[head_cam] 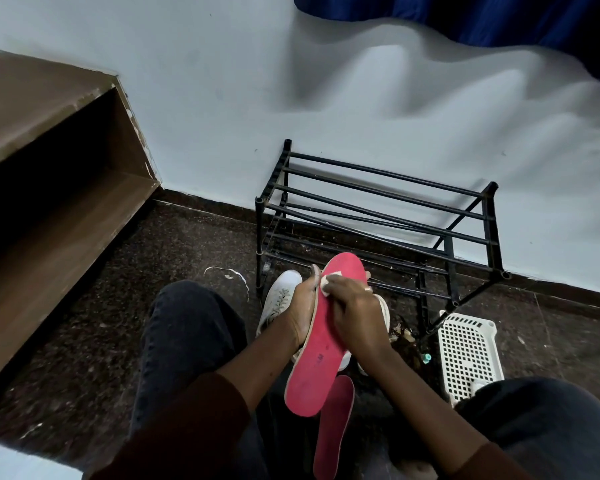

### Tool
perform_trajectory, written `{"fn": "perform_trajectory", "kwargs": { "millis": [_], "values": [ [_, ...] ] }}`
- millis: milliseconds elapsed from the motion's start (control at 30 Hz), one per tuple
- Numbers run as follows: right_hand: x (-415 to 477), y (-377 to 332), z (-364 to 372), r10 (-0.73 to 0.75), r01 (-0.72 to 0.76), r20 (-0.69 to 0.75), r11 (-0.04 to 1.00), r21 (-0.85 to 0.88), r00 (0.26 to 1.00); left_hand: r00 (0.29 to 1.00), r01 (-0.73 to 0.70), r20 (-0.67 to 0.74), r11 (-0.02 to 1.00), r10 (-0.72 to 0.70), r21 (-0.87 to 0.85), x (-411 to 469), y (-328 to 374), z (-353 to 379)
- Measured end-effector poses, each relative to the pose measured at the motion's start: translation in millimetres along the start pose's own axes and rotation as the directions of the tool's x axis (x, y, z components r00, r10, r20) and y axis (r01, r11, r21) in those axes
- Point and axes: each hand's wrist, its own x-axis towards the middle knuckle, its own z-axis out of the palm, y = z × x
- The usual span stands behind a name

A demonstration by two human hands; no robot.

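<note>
Fingers of the left hand point(300, 313) wrap the red insole point(317, 358) from its left edge, thumb on top; the right hand point(355, 313) pinches a white pad point(327, 281) onto its toe end.

Left of the shoe rack point(378, 216) a wooden shelf point(49, 168) stands on the dark speckled floor point(153, 258). A white shoe point(279, 296) lies by the rack's left front leg. The insole is held in the air in front of the rack, its toe toward the rack and its heel toward the lap. Most of its length therefore lies bodyward of the right fingers, probably the stroke's direction. A second insole point(333, 427) lies below the heel, and a white basket point(468, 355) sits at the rack's right front leg.
</note>
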Motion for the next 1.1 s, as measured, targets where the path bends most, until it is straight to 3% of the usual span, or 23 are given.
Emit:
{"fn": "perform_trajectory", "kwargs": {
  "millis": [100, 267, 500, 767, 900, 1000, 1100],
  "values": [
    [-19.6, 2.0, -3.0, -0.027, 0.026, 0.031, 0.999, 0.036, 0.999, 0.999, 0.015, -0.032, 0.998, -0.013, 0.068, -6.2, 2.6, 5.3],
    [-6.5, 12.3, -7.6, -0.11, 0.119, 0.076, 0.986, -0.117, 0.991, 0.998, 0.037, -0.054, 0.997, -0.033, 0.072, -3.7, 0.1, 6.0],
    [28.2, 15.8, -5.2, 0.103, -0.109, -0.057, 0.985, -0.136, 0.993, 0.998, 0.049, -0.036, 0.998, -0.047, 0.04, -9.3, -3.6, 13.9],
    [-28.3, -8.3, -2.4, 0.004, -0.004, 0.015, 1.0, 0.024, 1.0, 0.998, 0.028, -0.066, 0.998, -0.024, 0.059, -4.6, 2.8, 4.4],
    [-21.0, -2.6, -8.2, -0.114, 0.117, 0.035, 0.986, -0.117, 0.993, 0.993, 0.09, -0.08, 0.993, -0.084, 0.079, -6.0, 3.2, 8.9],
    [10.7, 10.1, -12.9, -0.034, 0.047, 0.063, 0.978, -0.204, 0.997, 0.991, 0.126, -0.065, 0.986, -0.119, 0.106, -7.3, -1.3, 13.5],
    [38.0, 19.1, -19.3, 0.085, -0.083, -0.002, 0.97, -0.227, 0.996, 0.991, 0.124, -0.053, 0.986, -0.119, 0.108, -10.9, -5.7, 17.4]
  ]
}}
